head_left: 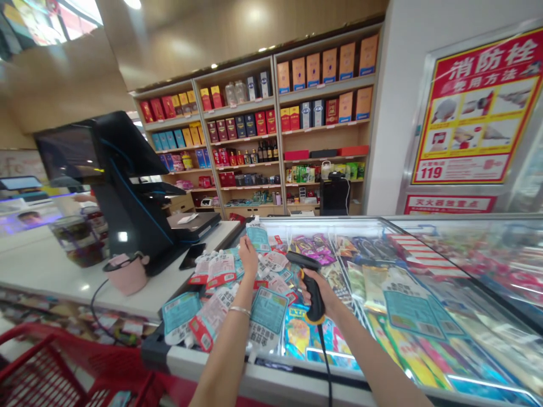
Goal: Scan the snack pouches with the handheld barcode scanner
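Left hand (249, 257) pinches a soft, teal-and-white plastic spouted pouch (258, 237) between thumb and fingers, holding it upright over the near-left corner of a glass-topped chest freezer (271, 363). A loose heap of similar pouches (237, 285) lies on the glass, beside a white counter (51, 274). Each pouch looks light, limp and slippery; the sealed top edge or spout would likely give the surest hold. Right hand (323, 292) is closed around the grip of a black handheld barcode scanner (314, 301), its head angled toward the left and a black cord (326, 367) trailing down over the freezer's front edge. A pink cup (127, 276) stands on the counter.
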A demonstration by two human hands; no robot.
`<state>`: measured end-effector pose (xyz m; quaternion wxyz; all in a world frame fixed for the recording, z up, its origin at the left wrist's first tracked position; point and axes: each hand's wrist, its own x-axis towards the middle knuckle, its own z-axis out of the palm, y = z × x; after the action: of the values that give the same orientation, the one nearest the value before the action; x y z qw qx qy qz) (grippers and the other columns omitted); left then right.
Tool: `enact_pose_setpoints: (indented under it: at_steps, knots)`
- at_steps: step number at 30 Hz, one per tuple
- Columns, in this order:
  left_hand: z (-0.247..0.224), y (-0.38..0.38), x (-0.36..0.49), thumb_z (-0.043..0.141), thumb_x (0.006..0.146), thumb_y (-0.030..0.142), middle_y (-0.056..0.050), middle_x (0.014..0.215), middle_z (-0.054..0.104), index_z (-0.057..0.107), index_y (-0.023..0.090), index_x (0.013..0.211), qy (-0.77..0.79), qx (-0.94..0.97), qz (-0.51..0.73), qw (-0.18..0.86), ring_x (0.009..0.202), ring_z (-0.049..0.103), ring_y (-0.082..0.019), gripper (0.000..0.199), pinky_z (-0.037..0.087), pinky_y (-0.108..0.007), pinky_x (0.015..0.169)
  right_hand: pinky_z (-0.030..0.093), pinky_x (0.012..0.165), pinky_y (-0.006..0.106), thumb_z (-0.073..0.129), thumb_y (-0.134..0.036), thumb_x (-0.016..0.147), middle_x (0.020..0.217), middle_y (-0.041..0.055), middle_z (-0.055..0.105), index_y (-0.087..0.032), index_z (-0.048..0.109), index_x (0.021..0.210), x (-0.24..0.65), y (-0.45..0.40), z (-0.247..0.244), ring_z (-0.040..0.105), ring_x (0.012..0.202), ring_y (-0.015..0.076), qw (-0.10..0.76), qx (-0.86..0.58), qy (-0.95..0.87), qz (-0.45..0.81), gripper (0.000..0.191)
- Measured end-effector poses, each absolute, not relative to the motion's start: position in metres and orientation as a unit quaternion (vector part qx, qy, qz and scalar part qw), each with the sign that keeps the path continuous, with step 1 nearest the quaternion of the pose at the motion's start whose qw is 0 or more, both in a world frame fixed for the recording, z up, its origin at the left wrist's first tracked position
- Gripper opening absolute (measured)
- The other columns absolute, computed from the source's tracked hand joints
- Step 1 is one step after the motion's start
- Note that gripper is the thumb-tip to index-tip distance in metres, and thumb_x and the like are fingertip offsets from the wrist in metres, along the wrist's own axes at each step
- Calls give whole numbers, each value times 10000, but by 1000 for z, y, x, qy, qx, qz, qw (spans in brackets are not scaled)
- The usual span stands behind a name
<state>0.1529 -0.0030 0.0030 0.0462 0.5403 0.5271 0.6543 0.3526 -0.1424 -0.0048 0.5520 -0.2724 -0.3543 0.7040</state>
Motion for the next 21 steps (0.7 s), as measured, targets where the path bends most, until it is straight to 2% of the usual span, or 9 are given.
enact_pose_setpoints:
  at_steps: [5, 9, 12, 18, 21]
  knots:
    - [13, -22, 176, 308, 940, 290, -38, 793, 582, 505, 199, 854, 525, 571, 627, 68, 747, 552, -166, 233, 404, -272, 722, 321, 308, 173, 700, -441, 688, 521, -62, 473, -200, 544, 743, 375, -157, 21, 373, 345, 53, 613, -255, -354, 659, 292]
    - [21, -46, 211, 311, 939, 270, -6, 718, 537, 485, 208, 814, 504, 609, 602, 109, 680, 518, -146, 223, 385, -253, 685, 333, 313, 181, 719, -456, 653, 522, -57, 461, -203, 543, 728, 416, -180, 30, 369, 355, 61, 655, -272, -350, 612, 317]
    - [22, -65, 243, 310, 938, 254, 5, 704, 512, 476, 206, 817, 476, 638, 588, 143, 651, 490, -136, 211, 366, -247, 656, 347, 316, 188, 730, -444, 623, 532, -45, 461, -199, 579, 773, 457, -198, 25, 385, 369, 75, 672, -320, -332, 580, 325]
    - [8, -98, 322, 315, 939, 256, 14, 667, 472, 478, 200, 800, 398, 697, 549, 231, 648, 466, -131, 221, 365, -245, 659, 372, 301, 199, 748, -322, 556, 540, -11, 453, -201, 623, 733, 544, -239, 9, 393, 368, 91, 723, -413, -227, 505, 248]
    - [-5, -111, 363, 308, 943, 273, 4, 682, 501, 500, 195, 826, 378, 711, 524, 279, 662, 489, -137, 238, 384, -253, 670, 373, 285, 200, 715, -274, 547, 532, -6, 438, -200, 615, 709, 577, -260, 1, 390, 358, 95, 740, -440, -182, 475, 204]
